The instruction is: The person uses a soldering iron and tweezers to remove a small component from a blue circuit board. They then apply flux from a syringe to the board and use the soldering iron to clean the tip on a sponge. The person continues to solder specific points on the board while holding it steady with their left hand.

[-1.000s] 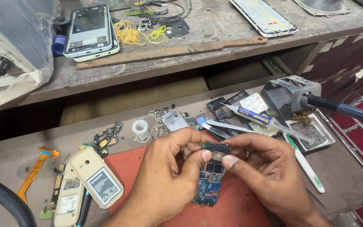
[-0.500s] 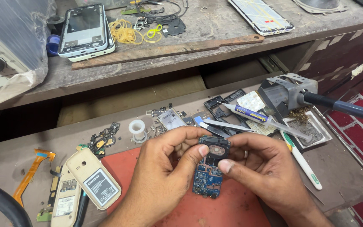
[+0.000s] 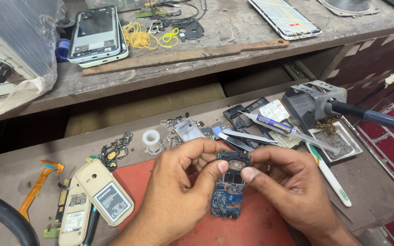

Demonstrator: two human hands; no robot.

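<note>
My left hand (image 3: 176,191) and my right hand (image 3: 288,191) together hold a small blue phone circuit board (image 3: 226,196) upright above a red work mat (image 3: 261,225). A black plastic part with a round opening (image 3: 233,159) sits at the board's top end, and both thumbs press on it. The fingers of each hand wrap around the board's sides. Metal tweezers (image 3: 247,136) lie on the bench just beyond my hands.
A beige phone body with its battery (image 3: 103,198) and a second beige shell (image 3: 74,218) lie left of the mat. A soldering iron in its stand (image 3: 315,105), a glue tube (image 3: 288,132), a solder spool (image 3: 151,139) and loose parts sit behind. Phones (image 3: 96,34) rest on the upper shelf.
Both hands and the board have stayed close together over the mat. My thumbs have shifted slightly on the black part at the board's top.
</note>
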